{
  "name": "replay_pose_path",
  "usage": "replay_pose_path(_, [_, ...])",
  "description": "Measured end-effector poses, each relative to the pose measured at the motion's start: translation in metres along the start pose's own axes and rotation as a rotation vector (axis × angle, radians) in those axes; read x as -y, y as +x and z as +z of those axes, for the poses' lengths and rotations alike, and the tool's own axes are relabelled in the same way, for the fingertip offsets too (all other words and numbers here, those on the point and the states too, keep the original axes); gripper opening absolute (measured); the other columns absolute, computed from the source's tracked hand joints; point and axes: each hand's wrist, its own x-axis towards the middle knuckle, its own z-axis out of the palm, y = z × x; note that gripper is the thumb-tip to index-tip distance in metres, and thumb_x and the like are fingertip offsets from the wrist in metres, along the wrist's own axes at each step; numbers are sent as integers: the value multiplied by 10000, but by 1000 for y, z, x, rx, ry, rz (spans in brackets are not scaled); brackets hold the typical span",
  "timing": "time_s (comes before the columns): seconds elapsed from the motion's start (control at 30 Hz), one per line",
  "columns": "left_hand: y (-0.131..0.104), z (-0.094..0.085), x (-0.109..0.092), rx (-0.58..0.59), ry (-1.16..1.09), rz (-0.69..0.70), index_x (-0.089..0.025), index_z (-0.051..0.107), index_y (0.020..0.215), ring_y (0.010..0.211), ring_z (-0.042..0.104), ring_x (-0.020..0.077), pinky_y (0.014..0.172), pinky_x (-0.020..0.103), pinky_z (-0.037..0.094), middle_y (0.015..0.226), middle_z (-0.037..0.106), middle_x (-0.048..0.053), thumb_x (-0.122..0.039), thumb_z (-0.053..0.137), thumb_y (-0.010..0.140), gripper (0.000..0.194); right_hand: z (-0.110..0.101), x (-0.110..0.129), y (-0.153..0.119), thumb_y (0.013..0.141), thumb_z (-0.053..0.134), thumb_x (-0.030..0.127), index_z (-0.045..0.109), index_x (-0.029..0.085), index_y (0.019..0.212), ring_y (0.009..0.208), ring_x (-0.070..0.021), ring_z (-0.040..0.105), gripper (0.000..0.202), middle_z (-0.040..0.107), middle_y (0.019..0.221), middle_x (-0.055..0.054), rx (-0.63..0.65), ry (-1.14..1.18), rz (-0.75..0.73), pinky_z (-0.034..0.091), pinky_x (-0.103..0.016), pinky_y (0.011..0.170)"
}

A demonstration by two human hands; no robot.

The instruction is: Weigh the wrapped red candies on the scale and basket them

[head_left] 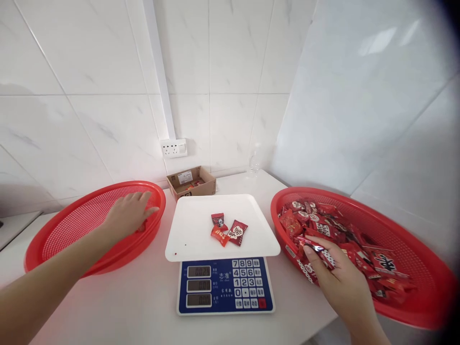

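My left hand [130,214] is over the left red plastic basket [86,211], its fingers stretched out and apart. A small red packet [143,227] shows just below that hand, inside the basket. In my right hand [336,273] a red wrapped snack packet [325,256] is pinched at the near side of the right red basket [424,254]. Many similar packets [321,229] fill that basket. Between the two baskets, a digital scale [225,287] bears a white tray [196,215]. On the tray lie a dark red packet [237,232], an orange-red packet [220,235] and a small brownish-red packet [217,220].
Behind the tray stands an open cardboard box [192,184] with a few packets in it. A clear bottle-like object [255,160] is near the wall corner. A wall socket [174,148] sits above the box. Tiled walls bound the white table [143,306].
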Motion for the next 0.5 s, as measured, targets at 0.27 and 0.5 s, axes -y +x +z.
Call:
replay_pose_path(0.27, [-10, 42, -135, 179, -355, 419, -191, 381, 1505, 1378, 478, 316, 1085, 533, 434, 1558, 428, 174, -549, 454, 984, 636, 3, -7, -2, 826, 560, 536, 720, 250, 1015, 1001, -303, 723, 378, 778, 1075, -79, -42, -3, -127, 573, -366, 788])
replay_pose_path(0.5, [0, 59, -204, 163, -289, 653, -205, 544, 1365, 1328, 498, 332, 1082, 602, 402, 1479, 502, 133, -447, 587, 951, 482, 3, -3, -5, 844, 563, 517, 723, 261, 1008, 941, -288, 735, 344, 787, 1036, -70, -48, -1, -143, 571, -351, 744])
